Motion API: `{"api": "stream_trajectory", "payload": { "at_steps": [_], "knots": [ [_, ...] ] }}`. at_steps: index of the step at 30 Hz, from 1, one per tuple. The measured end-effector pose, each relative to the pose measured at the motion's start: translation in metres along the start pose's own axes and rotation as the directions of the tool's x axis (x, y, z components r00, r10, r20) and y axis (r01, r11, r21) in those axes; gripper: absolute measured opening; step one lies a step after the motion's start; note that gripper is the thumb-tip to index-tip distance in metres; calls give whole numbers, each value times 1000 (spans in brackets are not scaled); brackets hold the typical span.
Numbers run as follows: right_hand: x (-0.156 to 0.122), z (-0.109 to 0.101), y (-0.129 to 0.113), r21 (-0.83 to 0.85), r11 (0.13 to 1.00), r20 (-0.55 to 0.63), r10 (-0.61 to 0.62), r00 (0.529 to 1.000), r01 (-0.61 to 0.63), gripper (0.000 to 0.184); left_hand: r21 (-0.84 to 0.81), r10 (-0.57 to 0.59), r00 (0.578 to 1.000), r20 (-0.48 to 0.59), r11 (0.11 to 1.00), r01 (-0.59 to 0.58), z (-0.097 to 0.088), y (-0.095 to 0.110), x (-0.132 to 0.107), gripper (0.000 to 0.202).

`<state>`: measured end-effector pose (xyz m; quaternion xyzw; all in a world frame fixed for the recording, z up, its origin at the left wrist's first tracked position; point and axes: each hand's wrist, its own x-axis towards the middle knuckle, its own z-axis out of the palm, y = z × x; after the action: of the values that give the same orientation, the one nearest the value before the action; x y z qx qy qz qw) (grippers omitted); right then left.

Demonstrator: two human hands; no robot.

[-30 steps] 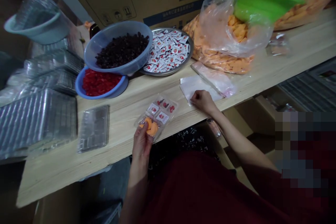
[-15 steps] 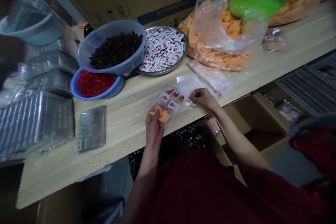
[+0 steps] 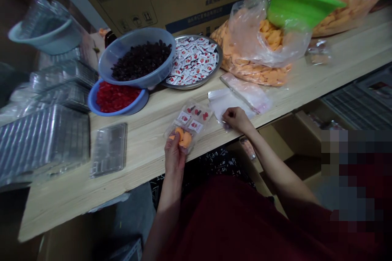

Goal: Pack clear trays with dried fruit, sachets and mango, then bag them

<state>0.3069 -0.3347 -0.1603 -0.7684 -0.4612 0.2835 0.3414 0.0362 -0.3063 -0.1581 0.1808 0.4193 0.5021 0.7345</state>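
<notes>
My left hand (image 3: 174, 153) is closed on the near end of a small clear plastic tray (image 3: 190, 124) that holds orange pieces, two white sachets and some red bits. The tray rests on the wooden bench (image 3: 147, 142). My right hand (image 3: 237, 119) is closed in a pinch on the edge of a clear plastic bag (image 3: 228, 102) that lies flat on the bench just right of the tray.
Behind stand a clear bowl of dark dried fruit (image 3: 137, 59), a blue bowl of red pieces (image 3: 116, 98), a metal dish of white sachets (image 3: 194, 61), and open bags of orange pieces (image 3: 260, 49) with a green bowl (image 3: 300, 6). Empty clear trays (image 3: 108, 149) lie left.
The filled tray, held by my left hand, slid right toward the plastic bag and now sits a little back to the left. My right hand stays pinched on the bag's edge.
</notes>
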Motion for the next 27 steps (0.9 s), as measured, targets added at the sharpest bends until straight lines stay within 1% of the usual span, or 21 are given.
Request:
{"api": "stream_trajectory", "payload": {
  "at_steps": [4,7,11,14,18,21,23,25,27],
  "knots": [
    [1,-1,8,207,978,9,13,1000,-15,15,-32,47,999,6,998,-46,13,-8,-3,40],
    [-2,0,11,297,955,-56,27,998,-9,19,1,66,998,23,998,-66,19,-20,-8,43],
    [-8,3,9,379,925,-151,46,987,15,22,89,96,995,23,991,-98,15,-31,-19,48],
    [-14,6,4,359,931,-210,6,978,72,20,158,113,994,6,981,-112,12,-34,-29,50],
    [-21,13,-8,270,955,-257,-53,965,125,13,229,162,987,19,960,-162,17,-34,-42,47],
    [-25,19,-15,142,979,-301,-101,948,149,8,269,195,979,67,941,-206,21,-35,-49,42],
    [-27,22,-18,94,980,-329,-134,935,174,8,297,206,973,108,927,-229,21,-36,-52,40],
    [-30,24,-19,90,976,-365,-155,918,201,9,319,207,969,132,917,-239,20,-38,-52,39],
    [-32,25,-20,114,969,-399,-159,903,221,10,326,194,974,116,919,-222,18,-39,-50,41]
  ]
}}
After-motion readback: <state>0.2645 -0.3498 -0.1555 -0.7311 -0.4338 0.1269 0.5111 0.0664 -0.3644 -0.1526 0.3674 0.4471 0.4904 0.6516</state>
